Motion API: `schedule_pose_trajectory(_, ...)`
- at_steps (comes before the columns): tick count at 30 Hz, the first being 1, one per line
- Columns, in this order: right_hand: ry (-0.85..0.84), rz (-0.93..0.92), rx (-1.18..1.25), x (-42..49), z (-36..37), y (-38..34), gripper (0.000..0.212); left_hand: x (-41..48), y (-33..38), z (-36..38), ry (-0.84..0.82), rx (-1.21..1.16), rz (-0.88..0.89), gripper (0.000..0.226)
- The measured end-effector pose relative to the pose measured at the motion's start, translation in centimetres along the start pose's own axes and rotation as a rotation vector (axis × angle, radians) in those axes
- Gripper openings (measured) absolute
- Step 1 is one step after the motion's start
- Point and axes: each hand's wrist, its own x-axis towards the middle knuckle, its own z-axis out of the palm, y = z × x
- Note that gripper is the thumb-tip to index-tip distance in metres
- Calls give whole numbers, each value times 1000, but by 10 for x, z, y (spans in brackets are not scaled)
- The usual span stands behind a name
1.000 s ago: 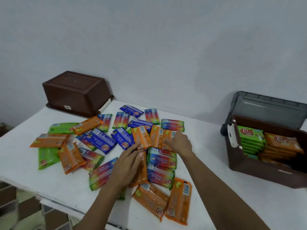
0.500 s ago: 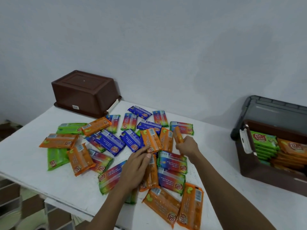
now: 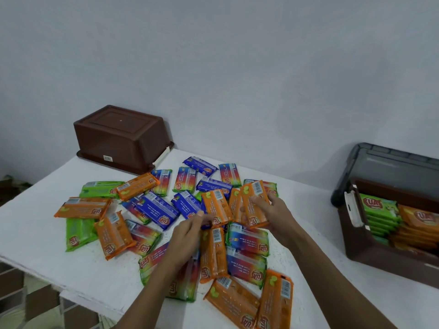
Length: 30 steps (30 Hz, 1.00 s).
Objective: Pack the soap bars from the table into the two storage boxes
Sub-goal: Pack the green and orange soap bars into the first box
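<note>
head view: loose soap bars (image 3: 156, 207) in orange, blue, green and rainbow wrappers lie scattered and overlapping across the middle of the white table (image 3: 35, 236); the right hand (image 3: 273, 216) grips a raised orange bar (image 3: 255, 201) by its lower half, fingers curled round it, its barcode end tilted up above the heap; the left hand (image 3: 188, 232) pinches the near edge of a neighbouring orange bar (image 3: 217, 207) just beside it; at the right edge an open brown box (image 3: 380, 257) holds stacked green and orange bars, with its grey lid (image 3: 394, 162) propped behind; an upturned brown box (image 3: 121, 136) sits at the table's far left corner by the wall, well apart from the hands
</note>
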Motion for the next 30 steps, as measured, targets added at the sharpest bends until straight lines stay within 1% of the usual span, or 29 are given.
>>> schedule_pose_trajectory(2, 16, -26, -48, 0, 2, -3, 37, 10, 4, -6, 71, 47, 10, 42)
schedule_pose_trajectory(4, 30, -42, -78, 0, 3, -6, 39, 27, 8, -12, 168, 206, 23, 42)
schedule_pose_trajectory(6, 35, -44, -80, 0, 3, -9, 38, 48, 16, -18, 226, 391, 59, 45)
schedule_pose_trajectory(8, 44, -46, -81, -1, 4, -11, 38, 72, 21, -22, 217, 538, 46, 50)
schedule_pose_trajectory(9, 49, -48, -83, -1, 5, -12, 37, 82, 23, -23, 194, 613, 8, 54)
schedule_pose_trajectory(11, 59, -49, -84, -1, 5, -14, 36, 101, 24, -23, 129, 751, -87, 68)
schedule_pose_trajectory(12, 64, -48, -83, -1, 5, -15, 36, 109, 24, -23, 100, 781, -130, 78)
schedule_pose_trajectory(14, 72, -50, -80, -2, 4, -16, 32, 121, 25, -21, 67, 778, -187, 93)
schedule_pose_trajectory(15, 75, -52, -79, -2, 3, -17, 30, 125, 27, -21, 49, 758, -226, 94)
schedule_pose_trajectory(17, 76, -53, -75, -2, 1, -17, 29, 132, 32, -19, -1, 687, -297, 91)
schedule_pose_trajectory(20, 88, -38, -76, 1, -2, -16, 32, 141, 32, -18, -31, 539, -352, 94)
schedule_pose_trajectory(22, 93, -26, -85, 3, -4, -14, 35, 147, 29, -20, -26, 400, -366, 87)
schedule_pose_trajectory(24, 93, -16, -84, 6, -5, -13, 35, 152, 29, -20, -49, 293, -387, 68)
schedule_pose_trajectory(26, 90, -8, -75, 9, -6, -11, 34, 157, 29, -20, -123, 305, -389, 52)
schedule_pose_trajectory(28, 89, 2, -76, 12, -6, -10, 33, 161, 32, -20, -199, 306, -412, 49)
schedule_pose_trajectory(30, 90, 9, -80, 16, -6, -9, 32, 164, 38, -19, -250, 294, -444, 57)
